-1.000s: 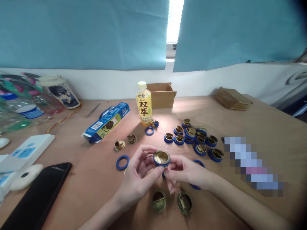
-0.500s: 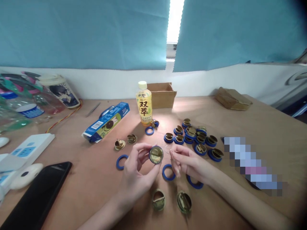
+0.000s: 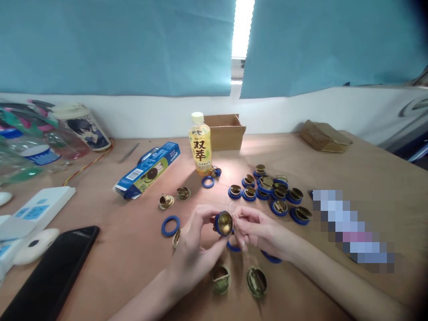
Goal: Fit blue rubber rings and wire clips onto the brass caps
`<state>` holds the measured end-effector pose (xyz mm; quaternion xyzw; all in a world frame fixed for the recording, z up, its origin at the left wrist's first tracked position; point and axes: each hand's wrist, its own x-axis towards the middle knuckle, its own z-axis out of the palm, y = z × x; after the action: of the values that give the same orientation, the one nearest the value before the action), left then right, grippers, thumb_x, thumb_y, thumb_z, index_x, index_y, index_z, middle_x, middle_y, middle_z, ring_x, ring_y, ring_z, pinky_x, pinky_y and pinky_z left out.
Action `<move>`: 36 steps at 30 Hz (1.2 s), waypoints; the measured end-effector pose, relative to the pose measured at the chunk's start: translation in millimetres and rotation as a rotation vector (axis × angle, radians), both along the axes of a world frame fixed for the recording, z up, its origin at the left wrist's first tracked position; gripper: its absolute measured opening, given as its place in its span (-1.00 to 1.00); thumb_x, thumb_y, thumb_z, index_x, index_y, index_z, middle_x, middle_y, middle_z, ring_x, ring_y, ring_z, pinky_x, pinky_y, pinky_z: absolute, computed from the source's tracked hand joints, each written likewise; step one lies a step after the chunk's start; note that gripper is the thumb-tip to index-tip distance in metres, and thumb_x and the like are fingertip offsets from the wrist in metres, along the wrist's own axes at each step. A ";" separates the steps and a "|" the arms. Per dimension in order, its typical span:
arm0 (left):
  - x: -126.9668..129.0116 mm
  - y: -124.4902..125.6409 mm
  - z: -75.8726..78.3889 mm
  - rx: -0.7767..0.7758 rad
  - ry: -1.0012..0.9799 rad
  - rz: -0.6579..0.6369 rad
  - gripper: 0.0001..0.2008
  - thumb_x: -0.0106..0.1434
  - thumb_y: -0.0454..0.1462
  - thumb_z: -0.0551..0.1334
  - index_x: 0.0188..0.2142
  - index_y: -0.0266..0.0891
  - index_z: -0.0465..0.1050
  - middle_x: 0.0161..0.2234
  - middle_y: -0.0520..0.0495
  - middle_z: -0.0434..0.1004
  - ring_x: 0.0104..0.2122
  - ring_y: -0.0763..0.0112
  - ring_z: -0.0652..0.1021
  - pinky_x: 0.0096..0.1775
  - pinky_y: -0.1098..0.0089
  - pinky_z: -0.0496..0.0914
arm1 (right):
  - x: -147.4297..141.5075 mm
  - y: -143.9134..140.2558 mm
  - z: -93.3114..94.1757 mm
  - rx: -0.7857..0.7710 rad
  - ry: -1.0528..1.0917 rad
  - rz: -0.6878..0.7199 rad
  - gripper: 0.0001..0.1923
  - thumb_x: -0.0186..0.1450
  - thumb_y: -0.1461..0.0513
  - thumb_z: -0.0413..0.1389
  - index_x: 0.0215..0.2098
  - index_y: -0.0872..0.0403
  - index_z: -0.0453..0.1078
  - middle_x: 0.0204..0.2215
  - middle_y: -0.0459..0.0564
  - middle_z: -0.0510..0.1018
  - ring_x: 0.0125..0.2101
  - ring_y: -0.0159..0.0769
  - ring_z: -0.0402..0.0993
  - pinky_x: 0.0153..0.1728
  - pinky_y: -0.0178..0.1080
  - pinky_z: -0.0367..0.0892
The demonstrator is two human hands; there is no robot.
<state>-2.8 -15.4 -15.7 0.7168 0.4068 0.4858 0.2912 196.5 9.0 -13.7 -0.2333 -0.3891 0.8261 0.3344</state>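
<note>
Over the middle of the table, my left hand (image 3: 192, 245) grips a round brass fitting (image 3: 225, 224) with a blue ring around it, its hollow face turned towards the right. My right hand (image 3: 262, 227) is closed close beside it, pinching a thin wire ring (image 3: 232, 206) at the fingertips. Whether the wire touches the fitting I cannot tell. Below my hands lie two brass fittings (image 3: 221, 279) without blue rings. A loose blue ring (image 3: 170, 226) is left of my left hand, and another blue ring (image 3: 272, 256) is partly hidden under my right forearm.
Several brass fittings with blue rings (image 3: 279, 207) cluster to the right. Further back stand a yellow drink bottle (image 3: 200, 149), a cardboard box (image 3: 227, 136) and a blue carton (image 3: 149, 169). A black phone (image 3: 53, 272) and a white power strip (image 3: 40, 205) lie left.
My left hand has turned the fitting, so its hollow face now points right. My right hand has come slightly closer to it, still with the wire ring.
</note>
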 end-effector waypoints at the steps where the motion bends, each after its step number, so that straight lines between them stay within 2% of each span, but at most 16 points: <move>1: -0.4 0.2 -1.2 0.035 0.014 -0.018 -0.55 0.21 -0.48 0.33 0.03 -0.10 0.34 -0.12 -0.09 0.48 -0.13 0.24 0.55 -0.08 0.27 0.49 | 0.1 0.3 -0.4 -0.002 0.001 -0.010 -0.72 0.30 0.12 0.30 -0.30 0.10 0.33 -0.56 -0.17 0.49 -0.56 -0.48 0.44 -0.44 -0.40 0.36; 5: -1.4 1.0 -5.8 0.150 0.027 -0.054 -0.53 0.19 -0.53 0.28 0.04 -0.16 0.32 -0.12 -0.11 0.46 -0.12 0.24 0.53 -0.10 0.26 0.50 | 0.1 2.3 -1.2 -0.007 0.013 -0.054 -0.75 0.28 0.16 0.32 -0.31 0.12 0.37 -0.57 -0.17 0.50 -0.58 -0.50 0.44 -0.49 -0.44 0.36; 11: -0.8 1.6 -5.5 0.181 0.027 -0.057 -0.54 0.19 -0.54 0.28 0.04 -0.21 0.32 -0.12 -0.13 0.46 -0.13 0.26 0.53 -0.12 0.29 0.51 | -0.9 2.1 0.2 0.005 -0.006 -0.072 -0.79 0.26 0.21 0.34 -0.33 0.11 0.40 -0.57 -0.17 0.49 -0.55 -0.48 0.45 -0.49 -0.45 0.38; 17: -0.4 1.6 -1.0 0.233 0.040 -0.091 -0.57 0.22 -0.53 0.28 0.04 -0.23 0.31 -0.13 -0.14 0.46 -0.13 0.27 0.54 -0.12 0.31 0.50 | -1.6 0.9 2.3 -0.015 -0.052 -0.093 -0.72 0.19 0.20 0.39 -0.35 0.12 0.38 -0.55 -0.18 0.48 -0.56 -0.52 0.40 -0.49 -0.46 0.38; 36: 0.0 1.4 -2.5 0.232 0.022 -0.117 -0.56 0.19 -0.53 0.33 0.02 -0.25 0.34 -0.12 -0.14 0.46 -0.12 0.28 0.54 -0.12 0.31 0.51 | 0.5 2.9 11.3 0.069 -0.203 -0.044 -0.65 0.15 0.10 0.41 -0.40 0.12 0.36 -0.55 -0.17 0.49 -0.56 -0.47 0.41 -0.47 -0.37 0.33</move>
<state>-2.8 -14.0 -18.2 0.7733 0.3086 0.5040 0.2298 196.9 11.9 -2.4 -0.3127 -0.4439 0.7768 0.3191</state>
